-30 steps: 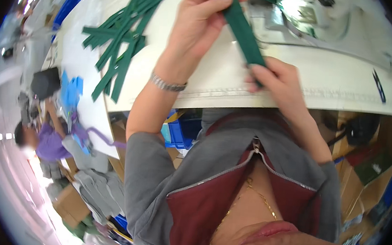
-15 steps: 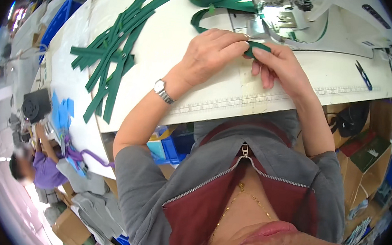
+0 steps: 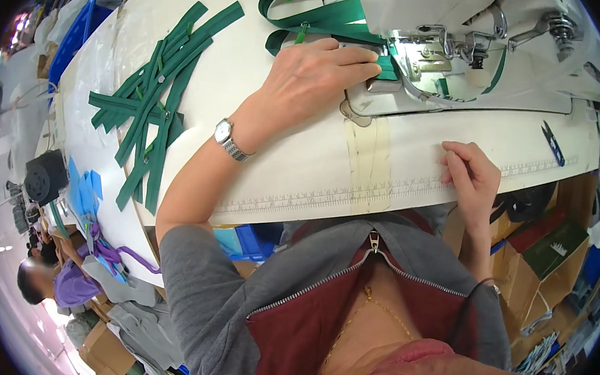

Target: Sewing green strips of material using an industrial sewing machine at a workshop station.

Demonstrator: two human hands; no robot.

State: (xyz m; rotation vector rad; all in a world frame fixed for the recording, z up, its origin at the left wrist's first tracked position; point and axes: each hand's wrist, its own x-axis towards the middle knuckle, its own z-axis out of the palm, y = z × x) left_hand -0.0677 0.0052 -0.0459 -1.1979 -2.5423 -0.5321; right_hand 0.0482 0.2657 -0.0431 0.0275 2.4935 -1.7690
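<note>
My left hand (image 3: 315, 79) is closed on the end of a green zipper (image 3: 388, 68), holding it against the sewing machine's (image 3: 433, 60) metal plate, just left of the presser foot area. Its fingertips lie on the tape; the thumb is mostly hidden. From there, long green zipper tape (image 3: 313, 16) loops away to the left over the table. Apart from the machine, my right hand (image 3: 472, 169) hovers over the table's near edge with its fingers curled in and nothing visible in them.
A pile of green zippers (image 3: 159, 99) lies crossed on the left of the white table. Thread snips (image 3: 553, 144) rest at the right, near a printed ruler strip (image 3: 313, 201). Cardboard boxes (image 3: 544, 260) stand below the table at right. Another person (image 3: 74, 282) sits far left.
My right hand has let go of the green zipper and drawn back toward the table's near edge. My left hand has set the zipper's end on the machine plate.
</note>
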